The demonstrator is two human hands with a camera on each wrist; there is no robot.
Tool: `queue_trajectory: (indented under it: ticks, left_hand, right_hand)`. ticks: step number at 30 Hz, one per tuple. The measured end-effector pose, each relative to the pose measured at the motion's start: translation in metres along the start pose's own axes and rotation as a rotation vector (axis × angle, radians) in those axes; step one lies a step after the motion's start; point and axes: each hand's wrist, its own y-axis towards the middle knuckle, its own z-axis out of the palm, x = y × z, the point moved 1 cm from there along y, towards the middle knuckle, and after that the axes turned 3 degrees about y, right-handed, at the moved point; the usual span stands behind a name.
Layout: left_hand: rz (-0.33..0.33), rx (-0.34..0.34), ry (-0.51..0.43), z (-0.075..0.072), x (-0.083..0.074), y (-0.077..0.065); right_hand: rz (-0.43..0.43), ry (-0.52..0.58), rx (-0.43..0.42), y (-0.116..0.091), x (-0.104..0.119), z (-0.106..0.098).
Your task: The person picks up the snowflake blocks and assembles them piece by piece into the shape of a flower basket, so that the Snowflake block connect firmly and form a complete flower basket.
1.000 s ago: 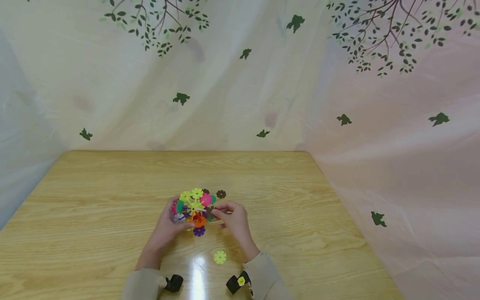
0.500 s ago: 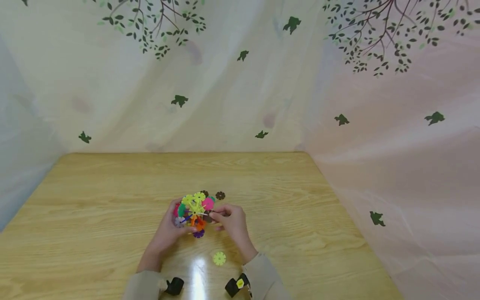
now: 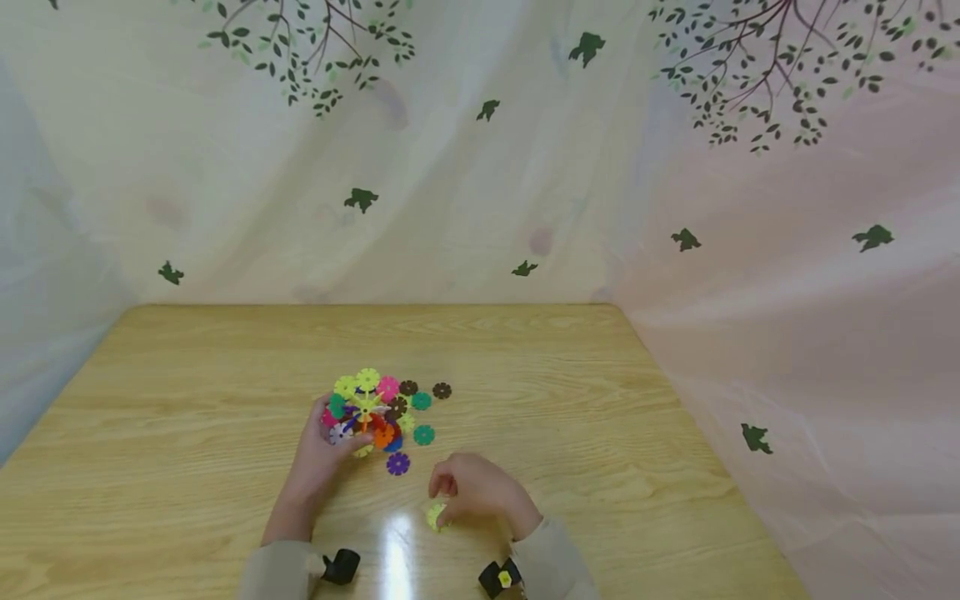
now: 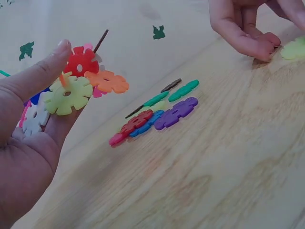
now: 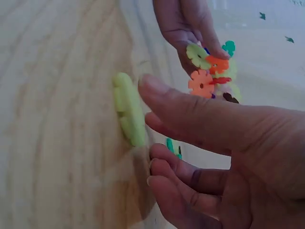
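My left hand (image 3: 317,450) holds a cluster of interlocked plastic flower-shaped discs (image 3: 365,407) above the table, thumb in front. In the left wrist view the cluster shows a pale yellow disc (image 4: 68,94), a red disc (image 4: 80,62) and an orange disc (image 4: 107,82). Near the front, my right hand (image 3: 483,490) hovers over a loose yellow-green disc (image 3: 434,517) lying flat on the table. The right wrist view shows the thumb (image 5: 164,98) close to that yellow-green disc (image 5: 127,109), with a small gap, and the other fingers loosely bent. Nothing is gripped there.
Several loose discs lie beyond the hands: a purple disc (image 3: 398,463), a green disc (image 3: 423,435) and a brown disc (image 3: 442,390) among them. The wooden table (image 3: 570,400) meets a printed cloth (image 3: 450,208) at its back and right edges.
My right hand has let go of a brown disc, which now sits in the cluster, and has come down toward the yellow-green disc. My left hand has shifted left with the cluster.
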Motion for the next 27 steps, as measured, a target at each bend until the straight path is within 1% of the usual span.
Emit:
queue_trajectory:
  ticks: [3, 4, 8, 10, 12, 14, 16, 19, 23, 27]
  left_hand:
    - [-0.014, 0.0, -0.02, 0.0, 0.001, 0.0]
    - [-0.017, 0.002, -0.026, 0.0, 0.001, 0.0]
    - [-0.024, 0.008, -0.052, 0.0, 0.001, 0.0]
    - [-0.021, 0.013, -0.056, 0.001, 0.001, 0.0]
    - [-0.015, 0.017, -0.056, 0.002, 0.001, 0.0]
    - [-0.01, 0.026, -0.051, 0.003, 0.001, -0.001]
    - [0.001, 0.038, -0.055, 0.005, 0.001, -0.001]
    - [0.024, 0.068, -0.075, 0.009, 0.001, -0.003]
    - [0.032, 0.083, -0.085, 0.015, 0.001, -0.004]
    - [0.024, 0.084, -0.067, 0.021, 0.002, -0.005]
  right_hand:
    - [-0.017, -0.169, -0.01, -0.003, 0.008, 0.004]
    - [-0.011, -0.192, -0.015, -0.003, 0.01, 0.005]
    - [0.034, -0.142, -0.039, -0.003, 0.01, 0.005]
    - [0.048, -0.058, -0.055, -0.001, 0.007, 0.005]
    - [0.059, 0.06, -0.088, 0.001, 0.003, 0.004]
    - [0.081, 0.231, -0.13, 0.004, 0.0, 0.004]
    - [0.104, 0.399, -0.191, 0.008, -0.002, 0.004]
    - [0.136, 0.611, -0.285, 0.013, -0.001, 0.004]
    - [0.169, 0.796, -0.404, 0.02, 0.002, 0.006]
    - [0.195, 0.925, -0.493, 0.022, 0.007, 0.008]
